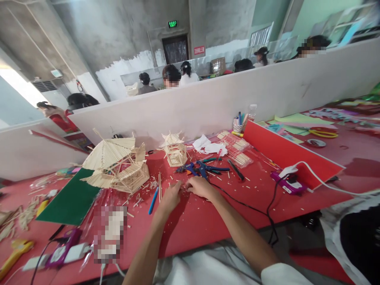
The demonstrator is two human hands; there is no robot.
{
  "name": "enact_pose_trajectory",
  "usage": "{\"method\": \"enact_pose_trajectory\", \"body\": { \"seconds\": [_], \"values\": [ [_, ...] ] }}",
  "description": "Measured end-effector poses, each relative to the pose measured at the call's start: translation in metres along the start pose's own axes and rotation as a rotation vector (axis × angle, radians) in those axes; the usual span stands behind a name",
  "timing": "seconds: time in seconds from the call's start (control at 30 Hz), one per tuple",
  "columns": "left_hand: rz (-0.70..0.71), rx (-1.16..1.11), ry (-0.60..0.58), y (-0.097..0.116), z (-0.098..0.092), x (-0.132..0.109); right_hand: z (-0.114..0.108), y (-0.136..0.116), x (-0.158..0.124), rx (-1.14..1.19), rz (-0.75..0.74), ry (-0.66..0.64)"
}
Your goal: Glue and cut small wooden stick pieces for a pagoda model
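My left hand [171, 196] is over the red table, fingers closed together in a pinch. Close beside it my right hand [199, 187] is curled inward, its fingertips near the left ones. Whatever is between the fingers is too small to make out. Just beyond are blue-handled pliers [204, 169] and a glue gun [190, 169] with blue and orange parts. A small pavilion model of wooden sticks [175, 152] stands behind them. Left of my left hand lie a blue pen [153, 201] and thin wooden sticks [160, 187]. A larger stick pavilion [118, 166] with a wide roof stands farther left.
Wood scraps are strewn over the red table [196, 229]. A red-handled cutter [236, 171], bagged sticks [237, 148] and a purple power strip [287, 183] with cables lie right. A green board [69, 198] lies left. A white partition [208, 95] crosses behind; people sit beyond it.
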State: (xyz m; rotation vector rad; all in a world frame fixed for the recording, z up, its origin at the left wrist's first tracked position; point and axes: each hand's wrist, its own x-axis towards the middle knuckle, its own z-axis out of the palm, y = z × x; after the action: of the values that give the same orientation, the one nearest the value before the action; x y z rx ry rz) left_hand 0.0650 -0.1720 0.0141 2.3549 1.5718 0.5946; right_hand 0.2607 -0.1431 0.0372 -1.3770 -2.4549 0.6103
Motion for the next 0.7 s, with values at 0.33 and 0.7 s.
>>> {"method": "enact_pose_trajectory", "body": {
  "seconds": [0.33,0.7],
  "values": [
    [-0.034,-0.032,-0.060,0.009,-0.012,-0.001,0.001,0.004,0.002,0.243,-0.103,0.022],
    [0.330,0.192,-0.113,0.005,0.022,-0.011,-0.019,0.016,-0.004,0.391,-0.067,0.194]
  ]
}}
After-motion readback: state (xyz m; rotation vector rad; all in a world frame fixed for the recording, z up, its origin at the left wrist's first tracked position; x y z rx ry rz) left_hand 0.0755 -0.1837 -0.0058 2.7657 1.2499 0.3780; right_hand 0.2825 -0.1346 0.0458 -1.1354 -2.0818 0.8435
